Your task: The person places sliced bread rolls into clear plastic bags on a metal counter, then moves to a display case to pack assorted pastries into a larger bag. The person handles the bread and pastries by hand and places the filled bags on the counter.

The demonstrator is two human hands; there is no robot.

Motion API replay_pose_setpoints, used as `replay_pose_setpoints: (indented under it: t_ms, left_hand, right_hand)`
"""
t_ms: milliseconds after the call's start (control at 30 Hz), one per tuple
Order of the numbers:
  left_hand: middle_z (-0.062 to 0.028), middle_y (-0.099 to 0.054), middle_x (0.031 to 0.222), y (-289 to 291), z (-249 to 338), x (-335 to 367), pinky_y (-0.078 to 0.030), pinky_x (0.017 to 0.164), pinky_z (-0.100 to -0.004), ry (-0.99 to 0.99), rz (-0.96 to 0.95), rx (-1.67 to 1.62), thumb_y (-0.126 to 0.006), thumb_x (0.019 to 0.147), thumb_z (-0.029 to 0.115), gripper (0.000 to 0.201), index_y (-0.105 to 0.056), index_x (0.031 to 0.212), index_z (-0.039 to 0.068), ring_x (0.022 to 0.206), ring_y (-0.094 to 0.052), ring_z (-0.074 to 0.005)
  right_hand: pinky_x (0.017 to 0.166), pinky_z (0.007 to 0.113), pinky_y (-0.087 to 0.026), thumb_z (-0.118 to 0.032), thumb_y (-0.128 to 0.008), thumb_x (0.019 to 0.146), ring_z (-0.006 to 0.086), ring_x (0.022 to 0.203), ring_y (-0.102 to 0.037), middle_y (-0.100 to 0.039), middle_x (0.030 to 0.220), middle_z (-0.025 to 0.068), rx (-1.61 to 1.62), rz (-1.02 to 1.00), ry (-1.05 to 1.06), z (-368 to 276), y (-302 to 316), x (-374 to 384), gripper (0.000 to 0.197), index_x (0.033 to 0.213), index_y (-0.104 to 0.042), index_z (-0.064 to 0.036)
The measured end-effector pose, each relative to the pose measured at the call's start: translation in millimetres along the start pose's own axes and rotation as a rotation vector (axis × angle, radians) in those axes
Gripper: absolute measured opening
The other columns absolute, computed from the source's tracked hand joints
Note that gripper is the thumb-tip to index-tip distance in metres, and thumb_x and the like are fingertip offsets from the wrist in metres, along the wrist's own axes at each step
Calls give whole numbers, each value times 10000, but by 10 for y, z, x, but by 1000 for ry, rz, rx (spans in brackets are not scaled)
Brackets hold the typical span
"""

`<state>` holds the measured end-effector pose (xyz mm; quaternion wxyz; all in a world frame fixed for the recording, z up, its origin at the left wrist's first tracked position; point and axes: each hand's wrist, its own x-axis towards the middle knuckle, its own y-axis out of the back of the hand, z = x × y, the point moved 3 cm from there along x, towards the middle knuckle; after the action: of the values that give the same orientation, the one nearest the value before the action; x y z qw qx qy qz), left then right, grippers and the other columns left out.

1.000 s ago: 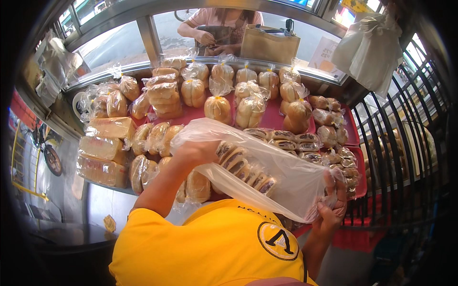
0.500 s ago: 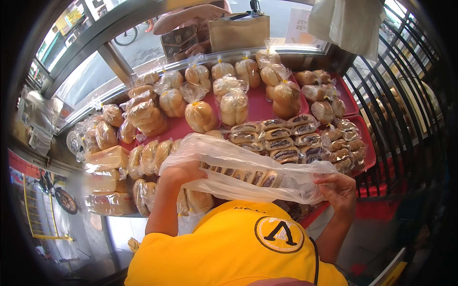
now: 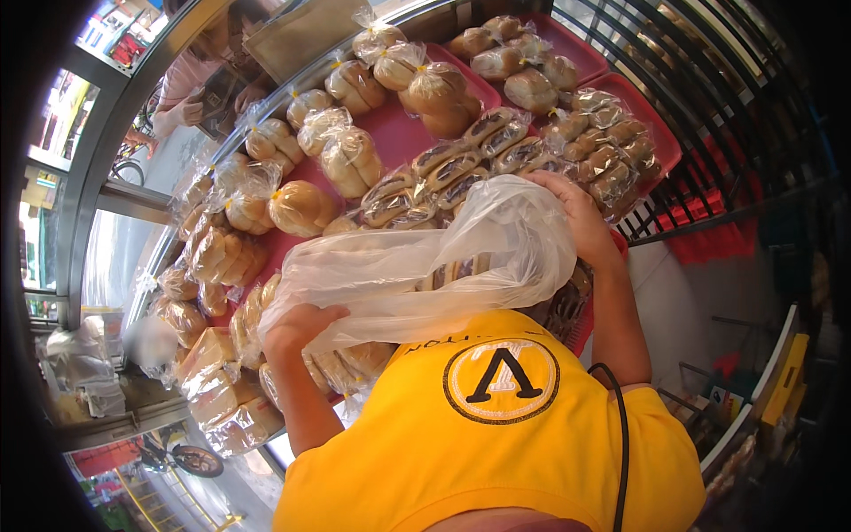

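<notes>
A translucent white plastic bag (image 3: 519, 235) stretches between my two hands above the bread display. My left hand (image 3: 301, 330) grips its left end, thumb pointing inward. At the other end, my right hand (image 3: 574, 208) is closed on the bag's far edge, its fingers partly behind the plastic. The bag's right part is spread and puffed up, while the left part lies flatter. Under it, rows of wrapped buns with dark filling (image 3: 461, 173) are partly hidden. Nearest my left hand are wrapped loaves (image 3: 350, 365).
Bagged round breads (image 3: 301, 208) sit on a red tray (image 3: 396, 129). Small wrapped rolls (image 3: 612, 146) fill another at the right, beside black bars (image 3: 700, 168). Stacked loaves (image 3: 217, 381) stand at the left. Beyond the glass, a person (image 3: 191, 97) stands near a tan bag (image 3: 310, 40).
My view has turned, so the display appears tilted. My right hand has risen toward the far side, and the bag's right part has spread wider. Both hands keep hold of the bag.
</notes>
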<state>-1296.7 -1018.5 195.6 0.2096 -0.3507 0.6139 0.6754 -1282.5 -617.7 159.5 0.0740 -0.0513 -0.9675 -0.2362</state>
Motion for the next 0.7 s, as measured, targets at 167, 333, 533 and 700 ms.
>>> replay_pose_setpoints:
  t_ms: [167,333,533,700]
  left_hand:
    - [-177,-627,1201,26,11,25,-416,947,-352,39,33,-38,-642,752,571,692,-641,1170,19,1123,-576,-299]
    - [-141,-628,1181,109,-51,-41,-411,969,-339,-240,222,-40,-706,725,491,627,-635,1165,50,1138,-557,-270]
    - [-190,-615,1174,295,-101,-412,-427,972,-364,-324,352,-15,-779,652,289,693,-551,1247,18,1145,-550,-319]
    - [-165,-610,1182,270,-272,-580,-417,965,-376,-581,604,142,-817,549,175,744,-549,1227,27,1129,-547,-333]
  right_hand:
    - [887,356,-468,-603,-560,868,265,1091,-584,-616,1121,190,520,-73,43,-784,27,-170,722,1341,-494,-61]
    - [810,345,-493,-497,-783,697,230,1010,-589,-599,1170,131,-87,-224,-7,-1080,33,-359,760,1271,-551,-56]
    - [751,334,-493,-177,-849,622,233,937,-603,-623,1043,95,-192,-75,202,-1599,-150,-539,637,1193,-593,-59]
    - [681,341,-496,-74,-683,827,217,808,-599,-618,986,105,-57,-25,42,-1323,-174,-682,273,1068,-571,-14]
